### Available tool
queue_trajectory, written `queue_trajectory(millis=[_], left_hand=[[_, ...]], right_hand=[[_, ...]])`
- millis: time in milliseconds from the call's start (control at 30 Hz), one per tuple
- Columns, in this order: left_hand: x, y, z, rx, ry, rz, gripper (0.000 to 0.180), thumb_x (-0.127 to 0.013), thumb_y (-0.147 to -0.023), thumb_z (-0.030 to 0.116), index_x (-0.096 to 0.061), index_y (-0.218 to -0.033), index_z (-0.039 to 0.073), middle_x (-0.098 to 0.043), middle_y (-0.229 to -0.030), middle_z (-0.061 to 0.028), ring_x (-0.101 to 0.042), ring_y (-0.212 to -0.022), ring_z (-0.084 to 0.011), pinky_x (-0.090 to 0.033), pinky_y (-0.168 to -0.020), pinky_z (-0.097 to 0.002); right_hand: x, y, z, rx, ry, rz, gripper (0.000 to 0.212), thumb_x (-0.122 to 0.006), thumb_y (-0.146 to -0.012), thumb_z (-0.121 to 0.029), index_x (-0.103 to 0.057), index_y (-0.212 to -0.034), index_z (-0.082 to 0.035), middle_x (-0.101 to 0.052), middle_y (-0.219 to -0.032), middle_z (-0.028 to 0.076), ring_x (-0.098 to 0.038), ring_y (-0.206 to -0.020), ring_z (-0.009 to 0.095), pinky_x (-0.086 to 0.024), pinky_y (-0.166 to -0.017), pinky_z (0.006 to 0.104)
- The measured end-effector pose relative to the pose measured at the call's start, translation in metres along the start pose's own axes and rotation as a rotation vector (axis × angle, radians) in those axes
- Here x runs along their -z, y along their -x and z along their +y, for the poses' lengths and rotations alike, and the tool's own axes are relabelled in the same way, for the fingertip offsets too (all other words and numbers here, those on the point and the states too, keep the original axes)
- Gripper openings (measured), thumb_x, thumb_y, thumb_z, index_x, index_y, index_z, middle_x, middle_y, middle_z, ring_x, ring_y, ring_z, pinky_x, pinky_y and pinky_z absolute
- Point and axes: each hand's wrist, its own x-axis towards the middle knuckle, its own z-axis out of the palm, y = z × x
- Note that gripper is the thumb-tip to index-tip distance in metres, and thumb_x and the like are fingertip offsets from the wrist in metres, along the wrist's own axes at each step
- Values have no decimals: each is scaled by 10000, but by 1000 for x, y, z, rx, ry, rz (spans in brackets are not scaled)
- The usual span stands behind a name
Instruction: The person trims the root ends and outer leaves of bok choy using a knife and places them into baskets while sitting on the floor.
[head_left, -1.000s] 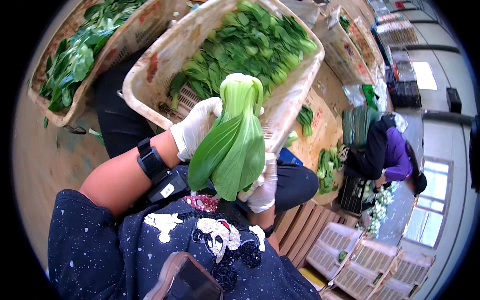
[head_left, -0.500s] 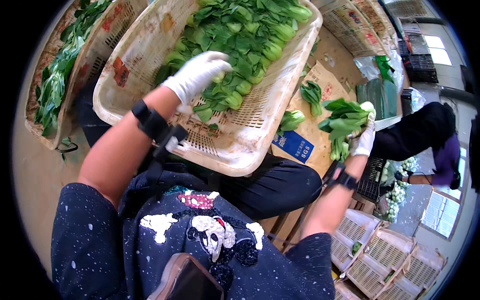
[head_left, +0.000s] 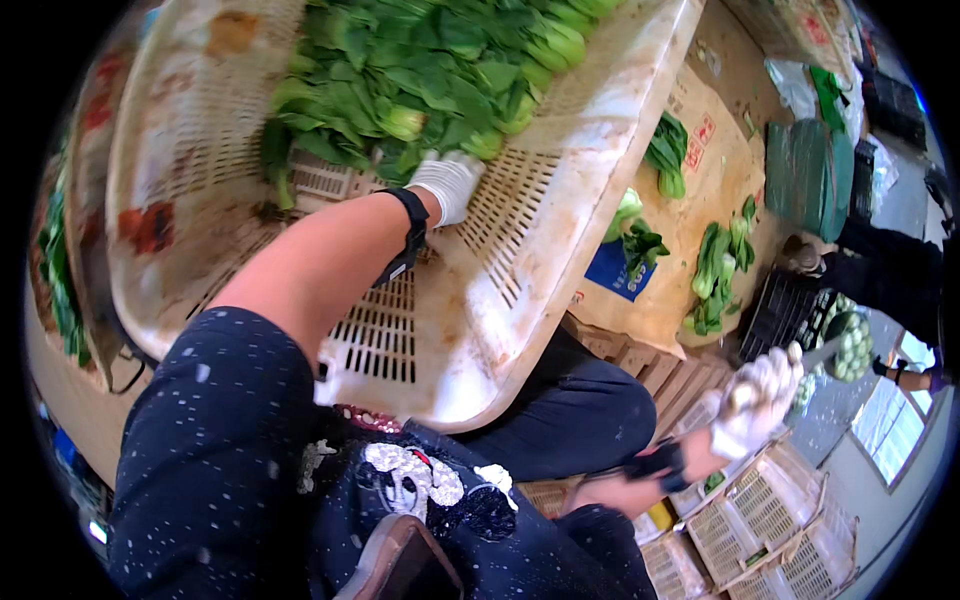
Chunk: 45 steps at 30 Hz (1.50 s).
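Note:
My left hand (head_left: 450,186), in a white glove, reaches into a big cream plastic crate (head_left: 500,330). It touches the near edge of the packed bok choy (head_left: 430,70); its fingertips are hidden among the leaves. My right hand (head_left: 755,400), gloved and blurred by motion, is out past the crate's right side. Its fingers are closed round a knife (head_left: 822,352), whose grey blade points up and right. Loose bok choy (head_left: 670,155) lies on brown paper (head_left: 690,290) right of the crate, with another bunch (head_left: 714,270) farther right.
Stacked cream crates (head_left: 750,510) stand at the lower right, near a black crate (head_left: 785,310). A green wrapped bundle (head_left: 803,180) sits at the upper right. Another person's dark-clothed leg (head_left: 890,265) shows at the right. A second crate with greens (head_left: 60,260) is at the far left.
My left hand has gone lower into the crate, against the bok choy. My right hand has moved down and right, and the bok choy it held is no longer in it. The view has shifted.

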Motion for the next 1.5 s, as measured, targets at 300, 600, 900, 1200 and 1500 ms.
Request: queue_trajectory(millis=[300, 600, 900, 1200, 1500], left_hand=[[-23, -27, -11, 39, -474, 213, 429, -652, -690, 180, -551, -1101, 111, -498, -1021, -59, -466, -1023, -219, -356, -857, -350], [120, 154, -37, -512, 1146, 180, 859, -781, -579, 147, -394, -1341, 59, -557, -1133, -106, -530, -1075, -214, -387, -977, -338], [134, 320, -47, -574, 1975, 385, 757, -699, -795, 357, -317, -1364, 33, -469, -1277, -80, -431, -1174, -145, -318, -1025, -304], [105, 413, -135, -289, 1649, 1170, 627, -792, -675, 88, -472, -1214, 78, -552, -1081, -4, -523, -990, -104, -439, -899, -271], [99, 455, -177, -190, 1317, 1503, 528, -775, -698, 71, -490, -1142, 37, -606, -1069, -58, -598, -944, -128, -502, -835, -273]], right_hand=[[-59, 38, 91, 128, 261, 135, 329, -408, -975, -182, -399, -1219, 38, -426, -594, 21, -405, -429, 92, -396, -381, 223], [-92, 38, 136, -15, 965, 157, 300, -604, -880, -290, -524, -989, -23, -504, -635, -1, -426, -469, 60, -332, -387, 207], [-236, 84, 279, 141, 788, -265, 316, -659, -838, -164, -521, -1083, -20, -565, -930, 19, -506, -760, 73, -414, -674, 202], [-339, 86, 315, 883, 1424, -1019, 162, -652, -809, -85, -595, -960, -62, -654, -806, 77, -607, -599, 198, -486, -564, 278], [-432, 122, 372, 1446, 1521, -1497, 176, -657, -703, -265, -528, -755, -157, -468, -594, 30, -541, -527, 205, -411, -457, 329]])
